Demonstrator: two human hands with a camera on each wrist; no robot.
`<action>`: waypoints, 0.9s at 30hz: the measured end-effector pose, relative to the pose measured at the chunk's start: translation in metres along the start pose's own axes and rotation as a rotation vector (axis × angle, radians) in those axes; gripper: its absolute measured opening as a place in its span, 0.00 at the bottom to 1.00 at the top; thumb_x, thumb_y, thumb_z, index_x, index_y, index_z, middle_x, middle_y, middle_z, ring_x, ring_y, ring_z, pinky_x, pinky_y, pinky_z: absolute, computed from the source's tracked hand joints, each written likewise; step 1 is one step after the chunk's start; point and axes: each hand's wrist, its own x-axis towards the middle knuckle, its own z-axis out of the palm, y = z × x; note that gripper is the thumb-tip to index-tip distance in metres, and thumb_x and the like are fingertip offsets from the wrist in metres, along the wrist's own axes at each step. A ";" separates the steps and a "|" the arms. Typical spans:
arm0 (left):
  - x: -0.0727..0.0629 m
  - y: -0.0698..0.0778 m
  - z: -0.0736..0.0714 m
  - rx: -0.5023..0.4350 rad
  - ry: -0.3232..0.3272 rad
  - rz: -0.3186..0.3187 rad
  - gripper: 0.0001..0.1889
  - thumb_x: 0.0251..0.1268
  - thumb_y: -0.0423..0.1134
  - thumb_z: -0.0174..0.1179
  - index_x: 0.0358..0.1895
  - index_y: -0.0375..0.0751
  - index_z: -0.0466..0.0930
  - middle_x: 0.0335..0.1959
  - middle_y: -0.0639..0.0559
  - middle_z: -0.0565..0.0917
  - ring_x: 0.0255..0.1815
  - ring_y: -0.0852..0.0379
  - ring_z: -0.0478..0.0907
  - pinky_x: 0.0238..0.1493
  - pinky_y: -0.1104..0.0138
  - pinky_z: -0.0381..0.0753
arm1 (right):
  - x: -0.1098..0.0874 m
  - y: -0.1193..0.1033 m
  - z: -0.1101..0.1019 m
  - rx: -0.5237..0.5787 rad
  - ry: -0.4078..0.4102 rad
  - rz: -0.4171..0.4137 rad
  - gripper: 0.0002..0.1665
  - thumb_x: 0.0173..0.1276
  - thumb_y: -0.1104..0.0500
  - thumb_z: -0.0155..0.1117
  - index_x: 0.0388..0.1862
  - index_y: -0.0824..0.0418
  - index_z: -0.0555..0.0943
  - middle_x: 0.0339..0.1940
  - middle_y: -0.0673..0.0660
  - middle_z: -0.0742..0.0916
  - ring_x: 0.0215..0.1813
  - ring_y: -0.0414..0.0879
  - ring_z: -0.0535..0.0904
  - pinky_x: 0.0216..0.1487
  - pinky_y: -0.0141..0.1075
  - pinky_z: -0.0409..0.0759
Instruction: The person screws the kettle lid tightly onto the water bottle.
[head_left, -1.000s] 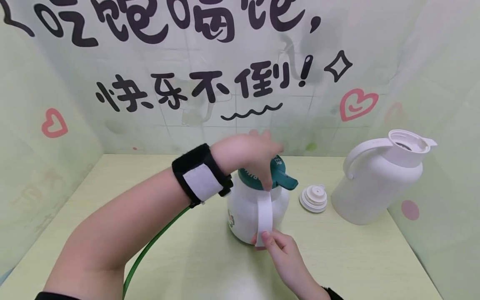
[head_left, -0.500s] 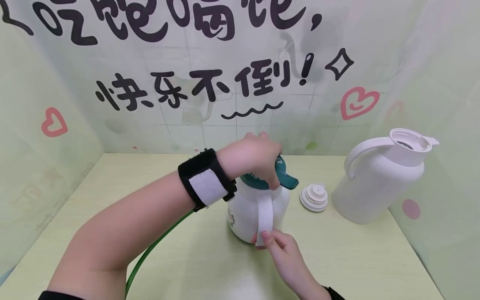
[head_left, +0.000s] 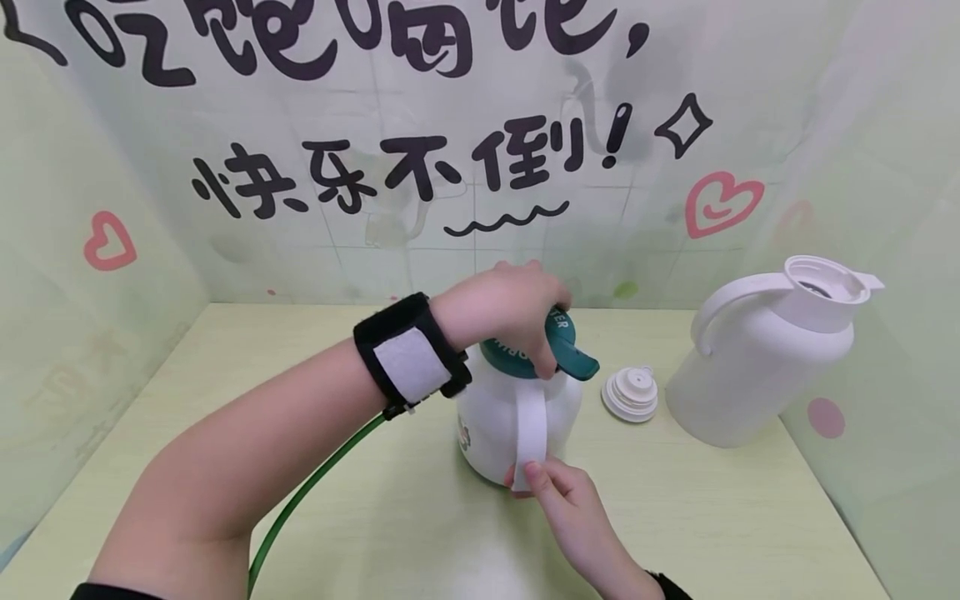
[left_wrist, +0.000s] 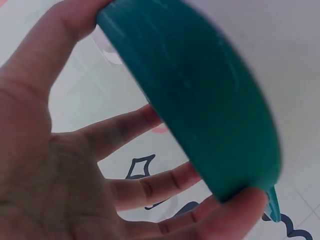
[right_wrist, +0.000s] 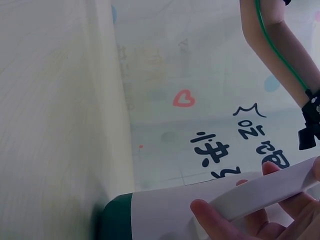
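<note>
Centrally, white jug (head_left: 491, 425), contents hidden, left fingers (left_wrist: 125, 128) curled round green lid (left_wrist: 200, 100), right fingers (head_left: 547, 496) pinched on handle (head_left: 531, 425).

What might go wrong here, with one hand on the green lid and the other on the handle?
If the left hand twists the lid, the jug might turn too, since the right hand holds only the lower end of the handle.
The stopper lies loose beside the jug and might get knocked.
The green cable hanging from the left wrist could snag.
</note>
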 end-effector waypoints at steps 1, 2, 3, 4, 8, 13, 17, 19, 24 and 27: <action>0.000 0.000 0.000 0.000 0.001 0.008 0.32 0.44 0.54 0.74 0.56 0.51 0.77 0.45 0.53 0.74 0.47 0.55 0.66 0.42 0.64 0.69 | 0.000 0.000 0.000 0.003 -0.001 0.001 0.17 0.77 0.60 0.48 0.38 0.68 0.82 0.39 0.60 0.84 0.44 0.43 0.79 0.48 0.41 0.79; -0.001 0.000 -0.001 -0.002 0.000 0.014 0.32 0.45 0.53 0.74 0.56 0.51 0.77 0.45 0.53 0.74 0.47 0.55 0.66 0.42 0.64 0.69 | 0.000 0.000 0.000 0.003 -0.003 0.001 0.17 0.77 0.60 0.48 0.38 0.68 0.82 0.39 0.60 0.84 0.44 0.43 0.79 0.48 0.41 0.79; -0.001 0.000 -0.001 -0.005 -0.002 0.015 0.32 0.45 0.53 0.74 0.57 0.51 0.77 0.45 0.53 0.74 0.47 0.55 0.66 0.42 0.64 0.69 | 0.000 0.000 0.000 0.004 -0.006 0.003 0.17 0.77 0.60 0.48 0.38 0.68 0.82 0.39 0.60 0.84 0.44 0.43 0.78 0.48 0.41 0.79; -0.001 -0.001 -0.001 -0.008 -0.006 0.013 0.32 0.45 0.53 0.74 0.57 0.51 0.76 0.46 0.53 0.73 0.47 0.54 0.66 0.42 0.64 0.70 | 0.000 0.000 0.000 0.003 -0.008 0.005 0.17 0.77 0.60 0.48 0.38 0.68 0.82 0.39 0.60 0.84 0.44 0.43 0.78 0.48 0.41 0.79; -0.002 -0.002 -0.002 -0.022 -0.016 0.008 0.33 0.45 0.52 0.74 0.59 0.53 0.75 0.48 0.52 0.72 0.47 0.52 0.65 0.41 0.64 0.71 | -0.001 0.000 0.001 -0.003 -0.013 0.007 0.17 0.77 0.60 0.47 0.39 0.68 0.82 0.40 0.60 0.84 0.45 0.44 0.78 0.48 0.41 0.79; -0.002 -0.004 -0.002 -0.036 -0.018 0.031 0.34 0.45 0.51 0.74 0.60 0.54 0.75 0.49 0.51 0.71 0.47 0.50 0.65 0.41 0.64 0.71 | -0.001 0.000 0.000 0.005 -0.017 0.015 0.17 0.77 0.60 0.47 0.39 0.68 0.82 0.41 0.60 0.84 0.45 0.44 0.78 0.48 0.42 0.79; -0.001 -0.005 -0.002 -0.029 -0.026 0.052 0.34 0.45 0.50 0.74 0.61 0.54 0.75 0.50 0.51 0.71 0.48 0.50 0.65 0.42 0.64 0.71 | -0.001 0.000 0.000 0.008 -0.026 0.026 0.17 0.78 0.59 0.47 0.40 0.68 0.81 0.41 0.60 0.84 0.45 0.44 0.78 0.49 0.42 0.79; -0.001 -0.006 -0.002 -0.021 -0.032 0.063 0.34 0.45 0.50 0.74 0.61 0.55 0.74 0.51 0.51 0.71 0.48 0.50 0.66 0.42 0.63 0.72 | -0.001 0.000 -0.001 0.006 -0.027 0.026 0.17 0.78 0.59 0.47 0.40 0.68 0.81 0.41 0.60 0.84 0.46 0.44 0.78 0.49 0.42 0.79; 0.001 -0.009 -0.004 -0.004 -0.054 0.104 0.35 0.45 0.50 0.74 0.62 0.55 0.74 0.52 0.52 0.71 0.50 0.50 0.66 0.45 0.63 0.73 | 0.000 -0.001 -0.001 -0.005 -0.030 0.023 0.17 0.78 0.59 0.46 0.39 0.67 0.81 0.41 0.60 0.84 0.47 0.45 0.78 0.49 0.43 0.78; 0.002 -0.011 -0.004 -0.003 -0.068 0.127 0.35 0.45 0.49 0.74 0.62 0.55 0.73 0.53 0.52 0.71 0.50 0.50 0.66 0.45 0.62 0.73 | 0.001 -0.001 -0.001 -0.008 -0.033 0.024 0.18 0.78 0.58 0.46 0.39 0.67 0.81 0.42 0.60 0.84 0.47 0.45 0.78 0.50 0.43 0.78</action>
